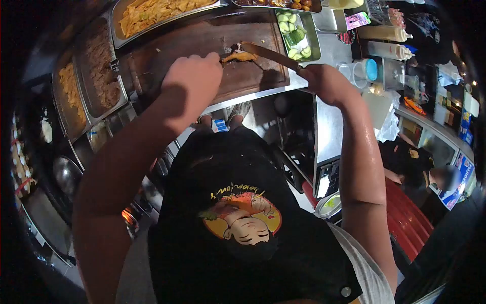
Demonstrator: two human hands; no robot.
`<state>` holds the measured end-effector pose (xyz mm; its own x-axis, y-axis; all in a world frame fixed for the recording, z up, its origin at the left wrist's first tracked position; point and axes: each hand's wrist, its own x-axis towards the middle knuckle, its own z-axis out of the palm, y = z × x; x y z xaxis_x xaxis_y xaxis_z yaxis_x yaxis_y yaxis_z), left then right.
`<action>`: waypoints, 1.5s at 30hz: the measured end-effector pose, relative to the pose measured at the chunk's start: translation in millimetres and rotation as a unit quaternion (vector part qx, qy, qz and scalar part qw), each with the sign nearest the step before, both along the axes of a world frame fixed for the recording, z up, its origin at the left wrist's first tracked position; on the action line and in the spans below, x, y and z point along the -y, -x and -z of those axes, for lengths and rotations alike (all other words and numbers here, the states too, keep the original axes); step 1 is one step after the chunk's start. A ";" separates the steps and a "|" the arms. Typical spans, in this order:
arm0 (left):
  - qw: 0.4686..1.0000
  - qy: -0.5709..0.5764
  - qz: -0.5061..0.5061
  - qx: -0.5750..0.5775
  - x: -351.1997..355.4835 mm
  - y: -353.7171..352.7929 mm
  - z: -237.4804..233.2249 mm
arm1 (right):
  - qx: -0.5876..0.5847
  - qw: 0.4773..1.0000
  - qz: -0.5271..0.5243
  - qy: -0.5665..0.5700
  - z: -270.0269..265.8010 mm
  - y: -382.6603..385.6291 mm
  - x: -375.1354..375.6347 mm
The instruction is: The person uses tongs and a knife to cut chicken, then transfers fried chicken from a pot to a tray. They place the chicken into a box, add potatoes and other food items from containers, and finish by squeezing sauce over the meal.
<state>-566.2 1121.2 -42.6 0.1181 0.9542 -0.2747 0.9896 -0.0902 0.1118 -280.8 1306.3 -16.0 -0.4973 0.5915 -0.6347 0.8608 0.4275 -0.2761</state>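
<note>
My right hand [324, 81] is closed around the handle of a knife [273, 54]. Its blade reaches left over the brown cutting board [172, 46], and the tip is at a small golden-brown piece of chicken [243, 56]. My left hand [195, 76] has its fingers curled and pinches the left end of that piece against the board. The fingertips partly cover that end. A few small crumbs lie on the board.
Metal trays hold yellow-orange food pieces [162, 12], shredded brown meat [101, 66] and sliced cucumber [293, 33]. Sauce bottles [387, 50] and plastic tubs [357, 73] stand at right. A flame [129, 217] shows at lower left. Another person [410, 159] is at far right.
</note>
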 end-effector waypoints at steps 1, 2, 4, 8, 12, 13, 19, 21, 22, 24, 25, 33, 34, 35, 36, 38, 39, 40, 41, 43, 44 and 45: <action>1.000 0.000 -0.001 0.001 0.0 -0.3 1.6 | 0.001 1.000 -0.001 0.000 2.8 -6.5 -1.9; 1.000 -0.007 -0.012 0.003 0.2 0.3 4.0 | -0.003 1.000 0.013 0.008 1.8 -9.9 1.0; 1.000 -0.013 -0.026 0.005 2.0 2.0 10.5 | 0.014 0.997 0.064 0.046 -4.2 -14.0 6.9; 0.994 -0.080 -0.057 0.046 4.2 7.6 24.0 | -0.071 0.992 0.096 0.052 3.1 -30.1 21.2; 0.987 -0.082 -0.077 0.117 3.4 16.5 17.8 | -0.069 0.988 0.125 0.058 14.1 -39.2 28.7; 0.987 -0.081 -0.079 0.118 3.4 18.1 14.6 | -0.067 0.988 0.124 0.059 19.4 -45.8 30.3; 0.968 -0.178 -0.055 0.170 13.9 22.7 31.2 | -0.171 0.928 0.282 0.174 82.1 -102.5 64.8; 0.983 -0.139 -0.069 0.098 15.7 20.9 34.3 | -0.189 0.919 0.295 0.180 90.8 -103.8 76.0; 0.983 -0.137 -0.070 0.097 16.5 20.0 34.9 | -0.185 0.915 0.304 0.192 93.4 -103.6 79.2; 0.987 -0.126 -0.076 0.062 17.1 18.0 34.1 | -0.216 0.894 0.328 0.216 100.1 -102.1 87.3; 0.987 -0.126 -0.077 0.063 17.1 17.3 33.5 | -0.216 0.894 0.328 0.216 101.0 -100.1 89.6; 0.990 -0.090 -0.072 0.079 24.0 20.7 34.9 | -0.221 0.802 0.435 0.345 103.0 -88.9 104.3; 0.990 -0.089 -0.074 0.079 24.5 21.3 35.5 | -0.219 0.802 0.434 0.346 105.1 -89.8 105.6; 0.989 -0.099 -0.068 0.081 24.5 22.0 36.2 | -0.230 0.777 0.454 0.371 108.7 -91.6 107.3; 0.989 -0.110 -0.062 0.082 24.8 22.5 36.7 | -0.241 0.750 0.473 0.395 111.6 -93.2 109.1; 0.990 -0.103 -0.059 0.074 25.2 22.3 37.7 | -0.251 0.738 0.477 0.405 115.2 -94.0 111.3; 0.992 -0.095 -0.054 0.067 25.9 21.7 38.3 | -0.261 0.726 0.483 0.415 116.5 -95.0 112.6; 0.992 -0.095 -0.055 0.067 28.0 21.1 40.6 | -0.261 0.726 0.482 0.416 118.5 -97.2 113.7; 0.988 -0.123 -0.047 0.075 31.2 20.6 44.5 | -0.262 0.731 0.477 0.412 120.6 -99.9 114.8; 0.984 -0.152 -0.038 0.083 35.3 19.7 47.8 | -0.265 0.736 0.472 0.406 122.3 -103.5 117.4; 0.983 -0.155 -0.041 0.086 36.5 19.0 47.7 | -0.266 0.736 0.469 0.410 122.2 -104.9 118.3; 0.982 -0.158 -0.044 0.088 37.1 18.1 47.9 | -0.266 0.736 0.465 0.413 122.5 -106.4 119.1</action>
<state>-584.3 1084.1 -90.5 0.0505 0.9972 0.0544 0.9628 -0.0631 0.2629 -174.3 1187.3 -138.5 -0.4288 0.3555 -0.8305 0.3507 -0.7817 -0.5157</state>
